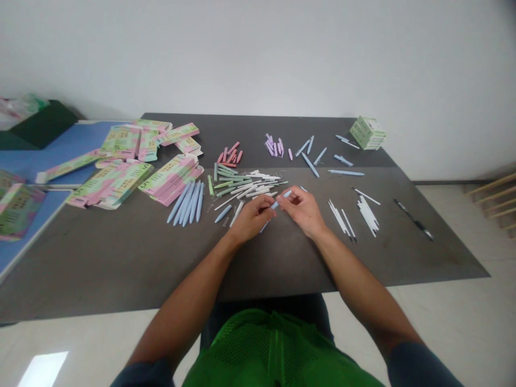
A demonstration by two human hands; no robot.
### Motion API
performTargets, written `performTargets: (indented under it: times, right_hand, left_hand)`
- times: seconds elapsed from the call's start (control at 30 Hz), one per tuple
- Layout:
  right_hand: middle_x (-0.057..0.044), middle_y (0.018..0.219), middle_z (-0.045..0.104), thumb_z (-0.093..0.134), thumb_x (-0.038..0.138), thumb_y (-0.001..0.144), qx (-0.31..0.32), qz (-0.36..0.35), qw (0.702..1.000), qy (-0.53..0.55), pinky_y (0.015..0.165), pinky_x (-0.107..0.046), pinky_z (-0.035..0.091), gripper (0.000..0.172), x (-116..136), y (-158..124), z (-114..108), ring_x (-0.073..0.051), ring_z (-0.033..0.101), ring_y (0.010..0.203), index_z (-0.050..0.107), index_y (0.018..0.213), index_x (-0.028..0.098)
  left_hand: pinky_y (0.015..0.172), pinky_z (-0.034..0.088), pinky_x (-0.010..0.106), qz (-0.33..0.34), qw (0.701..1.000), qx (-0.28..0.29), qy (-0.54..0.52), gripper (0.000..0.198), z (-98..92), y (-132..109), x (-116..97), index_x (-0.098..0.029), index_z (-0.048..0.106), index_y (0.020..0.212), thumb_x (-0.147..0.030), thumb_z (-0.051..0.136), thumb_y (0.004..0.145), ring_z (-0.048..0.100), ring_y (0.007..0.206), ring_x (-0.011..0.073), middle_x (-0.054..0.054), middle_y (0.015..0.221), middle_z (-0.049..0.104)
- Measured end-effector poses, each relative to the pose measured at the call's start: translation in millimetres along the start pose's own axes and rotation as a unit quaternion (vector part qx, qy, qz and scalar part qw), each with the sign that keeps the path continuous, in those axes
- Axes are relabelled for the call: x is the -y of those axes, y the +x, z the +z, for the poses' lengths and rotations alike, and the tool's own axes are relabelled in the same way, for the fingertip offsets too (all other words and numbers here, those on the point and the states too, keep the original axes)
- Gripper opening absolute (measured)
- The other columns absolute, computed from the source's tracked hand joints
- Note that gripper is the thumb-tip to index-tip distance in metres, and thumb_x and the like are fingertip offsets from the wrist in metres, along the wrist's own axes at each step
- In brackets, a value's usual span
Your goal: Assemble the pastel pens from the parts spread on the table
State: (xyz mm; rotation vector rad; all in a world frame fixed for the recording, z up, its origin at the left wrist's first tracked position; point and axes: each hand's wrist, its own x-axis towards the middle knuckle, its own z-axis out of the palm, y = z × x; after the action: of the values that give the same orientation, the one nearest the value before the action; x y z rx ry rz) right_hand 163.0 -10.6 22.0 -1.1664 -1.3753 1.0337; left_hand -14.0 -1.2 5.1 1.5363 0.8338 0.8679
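Observation:
Over the table's middle, my left hand [253, 216] and my right hand [303, 210] meet, fingertips pinched on a light-blue pen barrel [281, 199]. It slants up to the right between them. A thin blue piece [264, 226] shows just below my left fingers; whether it touches them I cannot tell. Close beyond my hands lies a loose heap of white and green pen parts [245, 185]. A short blue barrel [223, 213] rests left of my left hand, near a row of several blue pens [186, 203]. White refills [367, 216] lie to the right of my right hand.
Pink-green boxes [173, 177] cover the left side, partly on a blue surface [86, 156]. Red parts [230, 155], purple parts [276, 146] and blue pen parts [310, 161] lie farther back. A small green box [367, 133] stands back right; a black pen [414, 219] lies right.

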Motion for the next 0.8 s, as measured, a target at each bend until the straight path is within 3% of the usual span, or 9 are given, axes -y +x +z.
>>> performTargets:
  times: [0.13,0.23,0.3,0.4,0.7,0.8]
  right_hand:
    - [0.006,0.055,0.046,0.078,0.057,0.076,-0.02,0.002,0.998,-0.055,0.047,-0.024,0.027,0.041,-3.7,-0.6,1.3,-0.01,0.036,0.052,0.059,0.07,0.021]
    - [0.004,0.057,0.046,0.074,0.059,0.079,-0.013,0.001,0.999,-0.043,0.048,-0.025,0.028,0.041,-2.3,-1.9,2.3,-0.011,0.037,0.054,0.06,0.071,0.021]
    - [0.003,0.062,0.05,0.069,0.059,0.084,0.001,0.001,1.0,-0.004,0.052,-0.026,0.032,0.038,0.2,-3.1,1.6,-0.012,0.042,0.058,0.067,0.085,0.022]
    - [0.002,0.07,0.055,0.067,0.058,0.086,0.027,0.005,0.998,0.059,0.058,-0.027,0.036,0.041,2.2,-4.3,-0.7,-0.013,0.046,0.063,0.071,0.107,0.022]
    - [0.003,0.066,0.057,0.083,0.052,0.072,-0.019,0.044,0.993,0.106,0.058,-0.026,0.039,0.035,-8.2,1.6,0.9,-0.012,0.047,0.06,0.067,0.076,0.021]
    - [0.0,0.079,0.064,0.075,0.058,0.079,-0.004,0.03,0.992,0.119,0.062,-0.027,0.043,0.037,-4.0,0.2,-0.2,-0.015,0.055,0.071,0.07,0.086,0.022]
  left_hand:
    - [0.069,0.042,0.025,0.04,0.996,-0.009,0.076,0.016,2.6,-1.8,-3.8,-0.017,0.061,0.101,-0.03,0.056,0.093,0.054,0.074,0.0135,0.001,0.083,0.063]
    - [0.069,0.041,0.025,0.047,0.993,-0.023,0.11,0.021,3.3,-2.2,-5.4,-0.017,0.063,0.096,-0.034,0.051,0.096,0.054,0.074,0.0139,0.001,0.083,0.062]
    - [0.065,0.041,0.024,0.026,0.993,-0.025,0.109,0.025,2.5,-1.9,-4.7,-0.018,0.063,0.091,-0.037,0.049,0.097,0.053,0.069,0.0132,0.0,0.077,0.061]
    - [0.061,0.04,0.024,-0.006,0.995,-0.029,0.095,0.028,0.1,-1.0,-2.6,-0.018,0.063,0.087,-0.037,0.045,0.098,0.052,0.065,0.0128,0.0,0.072,0.06]
    - [0.061,0.041,0.024,-0.037,0.999,0.0,-0.028,0.016,0.8,0.7,-1.5,-0.016,0.066,0.088,-0.018,0.053,0.08,0.053,0.062,0.0115,0.0,0.07,0.06]
    - [0.06,0.043,0.024,-0.044,0.996,0.001,-0.081,0.014,1.7,1.1,-4.4,-0.014,0.067,0.091,-0.021,0.058,0.082,0.054,0.061,0.0108,0.0,0.071,0.062]
